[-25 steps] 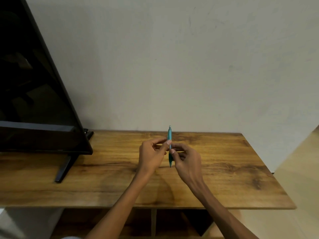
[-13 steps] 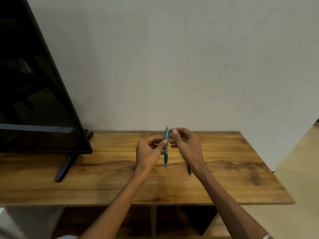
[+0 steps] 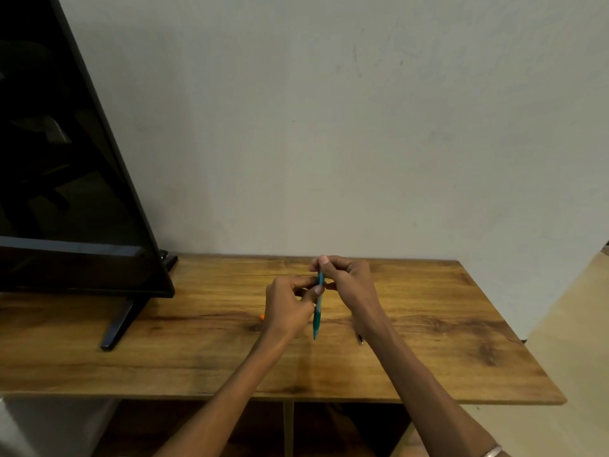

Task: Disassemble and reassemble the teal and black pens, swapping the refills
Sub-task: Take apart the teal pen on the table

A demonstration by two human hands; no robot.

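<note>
The head view shows no readable writing or brand on anything. The teal pen is slim, with a darker teal lower part and a paler band in the middle, and it stands almost upright above the wooden worktop, tip down. The left hand has its fingers closed around the middle of the pen. The right hand pinches the top end with thumb and fingers. A dark pen tip shows on the worktop beside the right wrist. A black screen stands at the left.
</note>
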